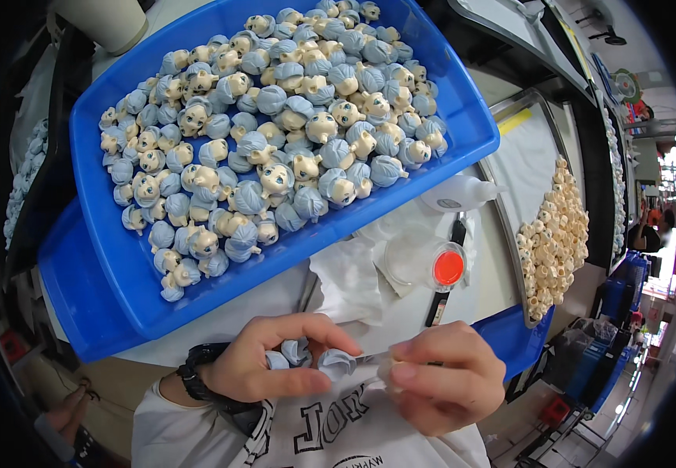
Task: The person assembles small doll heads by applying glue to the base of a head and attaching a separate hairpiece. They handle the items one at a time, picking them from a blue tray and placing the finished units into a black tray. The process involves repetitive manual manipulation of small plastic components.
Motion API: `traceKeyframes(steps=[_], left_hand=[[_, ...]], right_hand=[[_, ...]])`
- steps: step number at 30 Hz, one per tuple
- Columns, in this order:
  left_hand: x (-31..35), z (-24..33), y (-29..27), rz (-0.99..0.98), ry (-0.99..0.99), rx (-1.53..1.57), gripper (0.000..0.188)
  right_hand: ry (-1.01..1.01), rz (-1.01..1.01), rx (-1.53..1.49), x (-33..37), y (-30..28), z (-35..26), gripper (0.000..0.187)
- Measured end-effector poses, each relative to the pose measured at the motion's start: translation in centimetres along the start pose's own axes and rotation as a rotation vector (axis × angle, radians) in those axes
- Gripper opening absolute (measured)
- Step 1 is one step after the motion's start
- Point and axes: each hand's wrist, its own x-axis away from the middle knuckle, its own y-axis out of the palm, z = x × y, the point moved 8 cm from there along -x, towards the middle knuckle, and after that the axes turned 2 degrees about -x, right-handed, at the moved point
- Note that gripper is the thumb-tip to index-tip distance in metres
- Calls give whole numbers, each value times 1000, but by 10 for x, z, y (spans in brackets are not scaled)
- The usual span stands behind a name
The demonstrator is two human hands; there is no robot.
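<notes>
My left hand [264,360], a black watch at its wrist, is closed around a few grey-blue moulded doll hair pieces [297,352]. One more hair piece [336,363] sits between its thumb and forefinger, its hollow side partly showing. Close by on the right, my right hand [456,378] pinches a small cream doll head part [386,373], mostly covered by the fingertips. The two hands are apart, in front of my white shirt. Beyond them, many finished-looking doll heads [276,179] with grey-blue hair and painted eyes fill a large blue bin [474,134].
Right of the bin, a metal tray [521,160] carries a heap of cream parts [555,234]. Between lie a white squeeze bottle [455,193], a round clear container with an orange-red disc [449,267], a dark slim tool [436,308] and crumpled white cloth [347,281]. Another blue bin [73,296] sits beneath.
</notes>
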Motion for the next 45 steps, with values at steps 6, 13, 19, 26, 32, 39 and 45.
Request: traceKeyframes(steps=[6, 13, 19, 26, 32, 39, 45], left_hand=[[3, -7, 1, 20, 52, 161, 39], [3, -9, -2, 112, -8, 304, 28], [3, -5, -3, 86, 20, 250, 27], [3, -6, -1, 30, -84, 180, 26], [5, -11, 3, -33, -186, 179, 31], [2, -8, 7, -43, -85, 74, 33], [1, -7, -5, 115, -40, 56, 31]], right_hand=[[135, 226, 183, 8, -42, 7, 35], [173, 174, 537, -9, -53, 16, 38], [193, 52, 711, -21, -43, 21, 34], [203, 1, 739, -25, -42, 23, 32], [198, -26, 742, -25, -42, 23, 33], [219, 32, 695, -17, -48, 23, 34], [189, 114, 629, -9, -48, 28, 37]])
